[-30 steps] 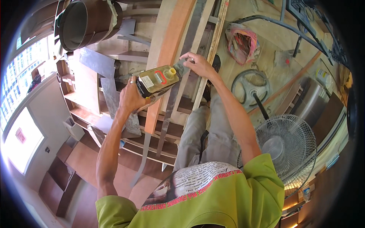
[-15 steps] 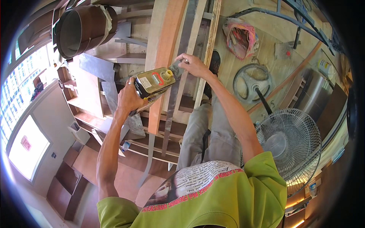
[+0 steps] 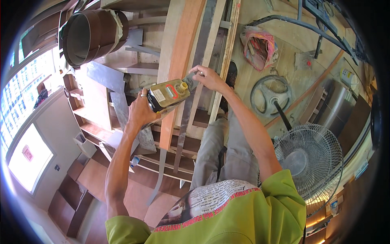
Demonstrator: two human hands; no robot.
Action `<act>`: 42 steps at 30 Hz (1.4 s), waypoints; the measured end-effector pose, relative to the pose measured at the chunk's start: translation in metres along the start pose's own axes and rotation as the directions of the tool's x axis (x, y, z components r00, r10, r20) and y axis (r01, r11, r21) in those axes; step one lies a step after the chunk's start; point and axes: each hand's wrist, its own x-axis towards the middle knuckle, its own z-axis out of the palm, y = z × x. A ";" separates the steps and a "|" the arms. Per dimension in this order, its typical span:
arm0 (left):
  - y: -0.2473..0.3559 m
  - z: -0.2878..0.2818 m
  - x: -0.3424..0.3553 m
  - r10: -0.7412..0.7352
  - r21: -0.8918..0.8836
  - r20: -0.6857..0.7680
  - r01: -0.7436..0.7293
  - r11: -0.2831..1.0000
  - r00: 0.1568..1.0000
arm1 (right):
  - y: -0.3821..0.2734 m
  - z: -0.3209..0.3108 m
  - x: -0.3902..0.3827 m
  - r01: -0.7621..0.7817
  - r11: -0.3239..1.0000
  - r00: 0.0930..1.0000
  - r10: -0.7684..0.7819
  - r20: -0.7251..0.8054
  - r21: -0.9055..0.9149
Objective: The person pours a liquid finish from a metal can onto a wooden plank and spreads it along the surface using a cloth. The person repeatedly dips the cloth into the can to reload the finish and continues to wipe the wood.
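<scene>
My left hand (image 3: 141,110) is closed around the side of a rectangular metal can (image 3: 160,97) with a red handle and a yellow spout (image 3: 184,86). The can leans over, its top facing up and its spout end toward the right. Just beyond the spout, my right hand (image 3: 209,78) pinches a greyish see-through piece, perhaps a small plastic container (image 3: 189,78). The spout sits close against that piece; whether liquid runs between them I cannot tell. Beneath both hands lie long wooden boards (image 3: 183,44) and a dark strip (image 3: 201,36).
A brown cylinder (image 3: 81,38) lies at the upper left. To the right stands a fan (image 3: 302,158), with a round base plate (image 3: 270,95) beyond it. Farther off are a pink-rimmed bag (image 3: 260,49) and a blue metal frame (image 3: 292,20). Shelf compartments (image 3: 97,130) lie at left.
The whole view has shifted slightly. Both hands keep their grips, and the can's spout stays beside the see-through piece.
</scene>
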 end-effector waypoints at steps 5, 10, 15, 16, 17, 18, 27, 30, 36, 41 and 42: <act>0.007 -0.007 0.001 -0.005 -0.019 0.047 0.006 1.000 0.999 | 0.001 -0.002 -0.001 0.010 1.000 1.000 -0.010 0.003 0.029; 0.009 -0.006 0.004 0.002 -0.019 0.033 -0.002 1.000 0.999 | 0.000 -0.006 -0.004 -0.028 0.997 1.000 0.027 0.009 0.067; 0.009 -0.007 0.005 0.020 -0.037 0.026 -0.019 0.999 0.999 | 0.001 -0.009 -0.003 -0.010 0.997 1.000 0.010 -0.001 0.071; 0.010 -0.007 0.006 0.019 -0.031 0.028 -0.018 0.999 0.999 | 0.001 -0.010 -0.003 -0.002 0.997 1.000 0.002 -0.001 0.071; 0.011 -0.008 0.007 0.017 -0.025 0.030 -0.017 1.000 0.999 | 0.000 -0.010 -0.003 0.000 0.997 1.000 0.001 -0.008 0.075; 0.012 -0.009 0.007 0.016 -0.019 0.031 -0.015 1.000 0.999 | 0.000 -0.011 -0.003 0.002 0.997 1.000 -0.001 -0.015 0.079; 0.010 -0.011 0.007 0.056 -0.047 -0.030 -0.057 0.997 0.998 | -0.003 -0.021 -0.001 -0.013 0.986 1.000 0.010 0.018 0.165; 0.015 -0.017 0.005 0.006 -0.075 -0.008 -0.006 0.997 1.000 | -0.010 -0.029 -0.002 -0.015 0.981 0.999 0.008 0.040 0.193; 0.006 -0.014 0.011 0.092 -0.207 -0.184 -0.130 0.970 0.979 | -0.030 -0.048 0.002 0.070 0.954 0.996 -0.084 0.036 0.290; 0.011 -0.025 0.018 0.124 -0.334 -0.251 -0.206 0.920 0.960 | -0.071 -0.071 -0.004 0.037 0.956 0.999 -0.045 0.022 0.291; 0.013 -0.026 0.021 0.128 -0.359 -0.263 -0.220 0.907 0.956 | -0.080 -0.074 -0.006 0.038 0.954 0.999 -0.040 0.002 0.299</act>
